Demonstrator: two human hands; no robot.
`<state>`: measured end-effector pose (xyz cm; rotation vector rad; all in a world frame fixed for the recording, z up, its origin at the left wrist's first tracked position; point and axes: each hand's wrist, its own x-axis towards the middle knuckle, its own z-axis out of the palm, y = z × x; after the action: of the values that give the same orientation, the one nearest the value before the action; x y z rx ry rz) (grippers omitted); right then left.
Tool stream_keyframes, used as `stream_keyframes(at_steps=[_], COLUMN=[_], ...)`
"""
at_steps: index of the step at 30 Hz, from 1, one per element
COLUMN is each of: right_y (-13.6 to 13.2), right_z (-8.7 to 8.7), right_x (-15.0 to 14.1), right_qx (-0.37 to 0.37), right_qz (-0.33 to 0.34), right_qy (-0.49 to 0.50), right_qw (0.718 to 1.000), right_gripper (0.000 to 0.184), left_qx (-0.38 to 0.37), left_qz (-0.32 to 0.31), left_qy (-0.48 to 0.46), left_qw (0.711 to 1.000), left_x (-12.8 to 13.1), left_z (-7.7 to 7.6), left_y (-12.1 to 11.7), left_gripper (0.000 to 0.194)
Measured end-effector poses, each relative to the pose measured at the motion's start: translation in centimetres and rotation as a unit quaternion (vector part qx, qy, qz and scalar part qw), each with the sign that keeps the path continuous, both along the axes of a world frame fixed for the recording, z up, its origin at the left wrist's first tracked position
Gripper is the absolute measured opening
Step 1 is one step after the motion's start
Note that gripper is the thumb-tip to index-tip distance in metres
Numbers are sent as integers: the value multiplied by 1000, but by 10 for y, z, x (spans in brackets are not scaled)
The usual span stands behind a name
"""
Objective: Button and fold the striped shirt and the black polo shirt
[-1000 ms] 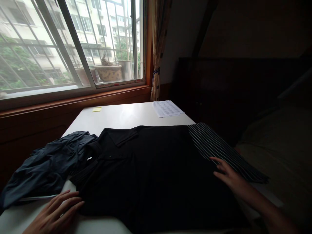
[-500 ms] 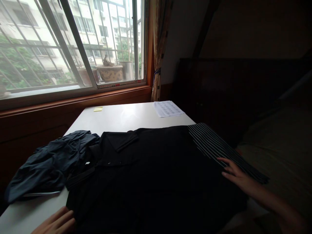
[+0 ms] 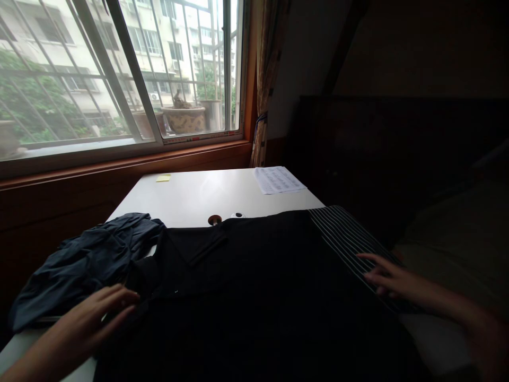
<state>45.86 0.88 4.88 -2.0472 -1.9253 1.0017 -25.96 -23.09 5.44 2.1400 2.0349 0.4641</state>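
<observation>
A black collared shirt (image 3: 254, 281) is spread over the white table, its far right part bearing thin white stripes. Over the shirt's collar end hovers or rests my left hand (image 3: 101, 313), fingers stretched and thumb apart; contact is hard to make out. My right hand (image 3: 385, 276) is above the striped part (image 3: 342, 233), index finger extended and the others loosely bent, with nothing visible in it. To the left lies a crumpled dark blue garment (image 3: 87, 260), partly behind my left forearm.
The white table (image 3: 191, 196) carries a yellow sticky note (image 3: 163, 178) and printed sheets (image 3: 280, 180) at its far side. A round hole (image 3: 214, 219) and a small white round object (image 3: 238, 215) sit just beyond the shirt. Behind are a barred window (image 3: 119, 79) and a tied curtain (image 3: 260, 116).
My left hand has moved up and forward to the collar end. The shirt's far edge has shifted toward me, uncovering the table hole. My right hand has moved slightly, its lower fingers more bent.
</observation>
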Motion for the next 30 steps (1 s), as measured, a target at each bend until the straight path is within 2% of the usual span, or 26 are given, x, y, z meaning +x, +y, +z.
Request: stream_keyframes(at_steps=[1,3,5,8,11,14,19,24,30], right_y=[14,44,73,108,131,148,172,187,203], right_z=[4,9,9,2,-8,-14,-21,-29,-38], right_x=[-7,-22,-40,-67,-91,-110,-126,-131,-134], right_qx=[-12,-18,9,63,93,109,118,122,132], right_qz=[11,13,-4,-38,-63,-79,-86,-87,-67], right_qy=[22,52,67,100,138,152,142,124,131], right_qw=[1000,998,998,992,984,979,979,981,980], right_gripper=[70,67,66,67,67,67,68,57,36], left_qx=[-13,-14,-7,-39,-74,-89,-58,-77,-78], left_qz=[8,63,94,119,130,130,141,131,187], left_qy=[-16,-23,-13,-1,-12,-30,-19,-101,-59], left_qw=[1000,998,995,992,989,987,988,983,978], left_x=[-8,-22,-33,-45,-54,-62,-68,-66,-74], left_z=[10,16,7,-14,-26,-31,-35,-32,-27], left_y=[21,59,85,104,105,100,93,81,72], left_gripper=[44,50,59,64,60,57,56,48,51])
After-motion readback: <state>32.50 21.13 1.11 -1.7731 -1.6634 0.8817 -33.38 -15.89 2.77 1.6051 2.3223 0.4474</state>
